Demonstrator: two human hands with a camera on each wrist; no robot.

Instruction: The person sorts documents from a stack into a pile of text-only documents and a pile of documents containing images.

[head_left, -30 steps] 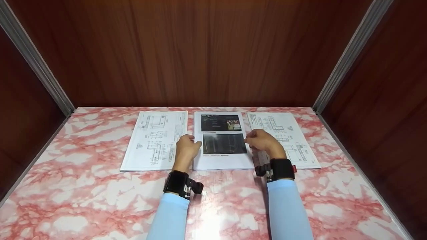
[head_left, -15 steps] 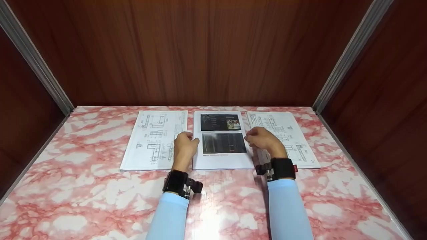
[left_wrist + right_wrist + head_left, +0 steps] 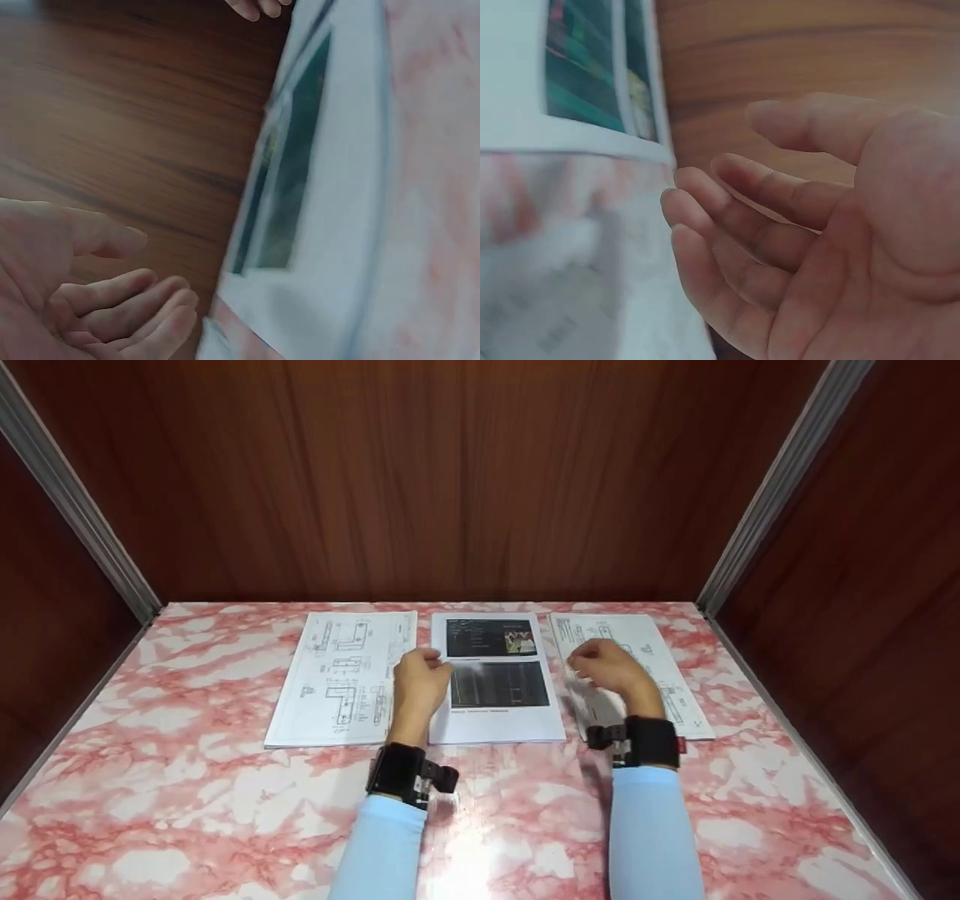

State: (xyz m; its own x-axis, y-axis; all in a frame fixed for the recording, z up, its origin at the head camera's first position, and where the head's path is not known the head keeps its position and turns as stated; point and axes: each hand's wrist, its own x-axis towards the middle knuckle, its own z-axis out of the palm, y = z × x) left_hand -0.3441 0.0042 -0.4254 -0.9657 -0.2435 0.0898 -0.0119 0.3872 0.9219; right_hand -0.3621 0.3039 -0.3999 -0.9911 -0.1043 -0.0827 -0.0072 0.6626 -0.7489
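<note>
Both arms reach forward over the bench [image 3: 517, 825]. The left hand [image 3: 422, 682] is at the left edge of the middle paper stack [image 3: 499, 727]; whether it touches, I cannot tell. The right hand [image 3: 615, 669] is over the right drawing stack [image 3: 656, 649], wrist bent inward. Each grip is loosely spread, thumb apart from bent fingers. The middle paper stack lies flat, a narrow gap separating it from each neighbour; the bench extends widely in front.
</note>
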